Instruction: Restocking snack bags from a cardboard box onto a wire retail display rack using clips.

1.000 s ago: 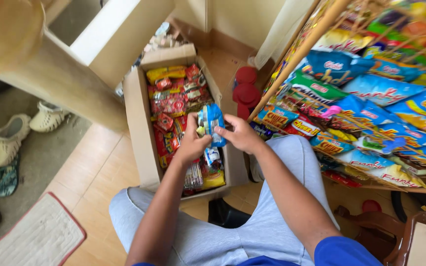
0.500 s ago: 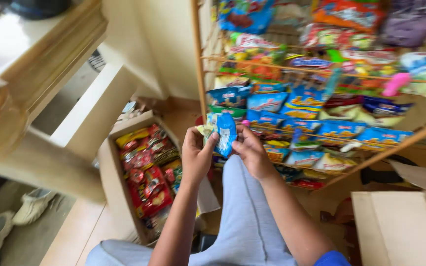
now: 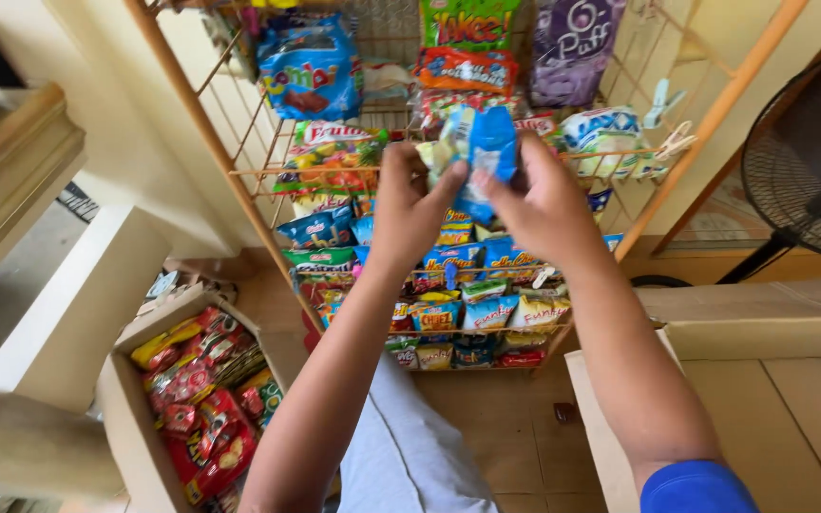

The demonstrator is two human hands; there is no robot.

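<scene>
Both the left hand [image 3: 409,204] and the right hand [image 3: 539,199] pinch a small blue-and-white crinkly plastic snack packet [image 3: 480,152] held between them, just before the orange wire display rack [image 3: 239,173]; a steady two-handed grip should keep it from slipping.

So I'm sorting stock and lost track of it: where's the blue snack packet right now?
In the head view the blue snack packet is top centre, held between the left hand and right hand, in front of the wire snack rack.
</scene>
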